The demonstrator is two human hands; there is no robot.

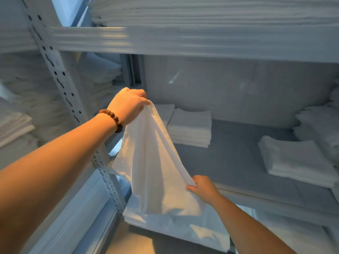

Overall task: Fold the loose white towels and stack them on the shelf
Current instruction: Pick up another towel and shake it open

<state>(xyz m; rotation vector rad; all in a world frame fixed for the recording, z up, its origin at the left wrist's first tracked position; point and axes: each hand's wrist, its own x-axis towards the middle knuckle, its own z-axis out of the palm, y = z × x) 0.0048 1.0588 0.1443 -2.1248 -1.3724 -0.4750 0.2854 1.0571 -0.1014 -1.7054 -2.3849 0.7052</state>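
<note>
While the loose white towel (152, 162) hung in front of the shelving, the left hand (128, 105) was raised, closed in a fist around the towel's top corner, a brown bead bracelet (112, 119) around its wrist. The right hand (203, 187), lower and to the right, pinched the towel's side edge between thumb and fingers. The cloth draped between the hands, its lower end touching a pile of white linen (176, 224) below. Behind it, on the grey shelf (238, 158), one stack of folded towels (190, 127) sat near the back wall, and a second folded stack (293, 160) lay well apart to the right. A perforated metal upright (60, 77) stood at the left, with more folded white linen beyond it.
</note>
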